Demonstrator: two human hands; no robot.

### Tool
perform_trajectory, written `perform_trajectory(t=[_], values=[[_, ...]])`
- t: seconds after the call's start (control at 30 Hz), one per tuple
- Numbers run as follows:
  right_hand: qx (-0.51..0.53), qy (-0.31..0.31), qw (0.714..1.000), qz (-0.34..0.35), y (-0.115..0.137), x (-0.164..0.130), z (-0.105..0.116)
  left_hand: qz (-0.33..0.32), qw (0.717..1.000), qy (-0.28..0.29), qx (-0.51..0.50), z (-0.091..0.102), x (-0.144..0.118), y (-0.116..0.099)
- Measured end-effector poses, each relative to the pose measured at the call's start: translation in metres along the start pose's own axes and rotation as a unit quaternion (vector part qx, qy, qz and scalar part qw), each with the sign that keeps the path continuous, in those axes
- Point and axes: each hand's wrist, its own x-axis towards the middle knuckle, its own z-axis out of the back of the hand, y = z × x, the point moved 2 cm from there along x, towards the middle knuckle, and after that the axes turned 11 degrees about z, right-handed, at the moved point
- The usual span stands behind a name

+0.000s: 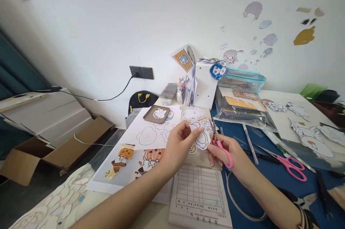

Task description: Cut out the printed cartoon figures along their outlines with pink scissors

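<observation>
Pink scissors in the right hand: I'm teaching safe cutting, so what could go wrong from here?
1. The left hand pinches the sticker cutout close to the pink scissors held by the right hand; its fingers could get nicked.
2. The blades sit near the printed figure, so a slip might cut into the artwork.

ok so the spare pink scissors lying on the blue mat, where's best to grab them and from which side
Probably by the pink loop handles of the spare scissors, coming from the near right. The loops lie toward the mat's near edge with bare mat around them, while the blades point away up-left toward the pen.
</observation>
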Motion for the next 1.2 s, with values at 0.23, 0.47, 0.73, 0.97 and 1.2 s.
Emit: perform_trajectory(t=[0.23, 0.47, 0.73, 0.97, 1.2], values=[[-0.003, -0.029, 0.999, 0.014, 0.001, 0.003, 0.012, 0.026, 0.998, 0.05, 0.035, 0.0, 0.001, -0.004], [0.002, -0.074, 0.997, 0.038, 0.004, 0.006, 0.022, 0.076, 0.987, 0.117, 0.075, -0.002, 0.001, -0.002], [0.029, 0.012, 0.999, 0.03, 0.006, 0.004, 0.014, 0.076, 0.994, 0.074, 0.014, 0.001, 0.003, -0.006], [0.033, 0.087, 0.996, 0.01, 0.008, 0.0, 0.007, 0.055, 0.997, 0.046, -0.004, 0.003, 0.002, -0.011], [0.02, 0.1, 0.995, -0.014, 0.011, -0.002, 0.004, 0.057, 0.998, 0.022, -0.01, 0.004, 0.001, -0.011]])
